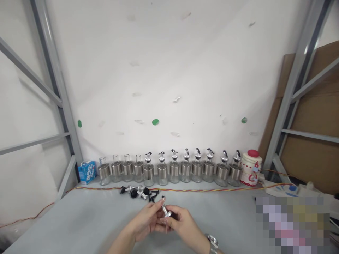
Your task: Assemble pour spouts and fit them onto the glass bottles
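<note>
A silver bottle pour spout (166,211) with dark parts is held between my two hands over the front middle of the table. The fingertips of my left hand (147,219) are closed about its upper end. At its wider base, my right hand (184,223) grips it with thumb and fingers; the lower fingers overlap and partly hide it. Just beyond my left hand lie small black lever pieces (153,196). Beside them is a loose pile of silver and black pour spouts (136,191).
Glass bottles with steel sleeves line the wall: several open-necked ones (127,171) at left, several with spouts (197,171) at right. A blue carton (87,172) and a cream jar with red lid (250,169) flank them. A twisted cable (212,190) crosses the grey table (79,215).
</note>
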Action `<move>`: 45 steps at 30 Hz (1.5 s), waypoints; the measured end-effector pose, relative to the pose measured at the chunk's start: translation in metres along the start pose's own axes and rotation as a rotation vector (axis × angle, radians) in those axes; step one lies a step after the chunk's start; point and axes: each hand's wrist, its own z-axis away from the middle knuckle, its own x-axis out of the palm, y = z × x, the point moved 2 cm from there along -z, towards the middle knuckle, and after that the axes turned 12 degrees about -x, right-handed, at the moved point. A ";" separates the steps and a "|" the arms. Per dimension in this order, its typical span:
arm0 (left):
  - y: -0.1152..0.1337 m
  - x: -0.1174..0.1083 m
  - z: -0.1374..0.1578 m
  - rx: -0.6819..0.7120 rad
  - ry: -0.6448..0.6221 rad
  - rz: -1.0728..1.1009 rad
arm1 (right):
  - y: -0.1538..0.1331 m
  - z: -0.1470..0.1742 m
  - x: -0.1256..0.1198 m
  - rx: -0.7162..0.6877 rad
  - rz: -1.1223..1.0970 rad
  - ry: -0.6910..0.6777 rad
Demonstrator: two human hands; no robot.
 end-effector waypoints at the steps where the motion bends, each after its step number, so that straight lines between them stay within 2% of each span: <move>1: 0.000 -0.001 0.000 0.001 0.002 -0.007 | 0.000 0.000 0.000 -0.006 0.011 -0.002; 7: -0.001 0.000 0.000 -0.023 0.053 -0.022 | -0.002 0.001 -0.001 -0.039 0.058 -0.006; 10: 0.001 0.000 -0.003 -0.023 0.113 -0.131 | -0.002 -0.001 -0.002 -0.042 0.021 -0.010; 12: 0.005 -0.009 -0.006 0.004 0.317 -0.414 | 0.000 -0.004 -0.005 -0.043 -0.003 0.015; 13: 0.008 -0.017 -0.006 0.032 0.482 -0.596 | 0.001 -0.006 -0.007 -0.039 -0.014 0.044; 14: 0.012 -0.026 -0.006 0.068 0.708 -0.824 | 0.002 -0.008 -0.010 -0.033 -0.022 0.084; 15: 0.015 -0.035 -0.005 0.097 0.854 -0.919 | 0.004 -0.009 -0.014 -0.022 -0.033 0.126; 17: 0.018 -0.051 -0.004 0.136 1.014 -1.022 | 0.007 -0.011 -0.020 0.020 -0.059 0.206; 18: 0.018 -0.057 -0.004 0.144 1.051 -1.062 | 0.009 -0.012 -0.023 0.046 -0.073 0.238; 23: 0.012 -0.064 -0.006 0.206 1.061 -1.267 | 0.020 -0.009 -0.025 0.185 -0.191 0.291; 29: 0.005 -0.060 -0.015 0.251 1.038 -1.398 | 0.027 -0.006 -0.020 0.246 -0.245 0.339; 35: 0.005 -0.065 -0.024 0.252 1.103 -1.404 | 0.027 -0.007 -0.019 0.291 -0.261 0.348; 45: 0.005 -0.065 -0.024 0.317 1.126 -1.281 | 0.026 -0.004 -0.015 0.328 -0.437 0.301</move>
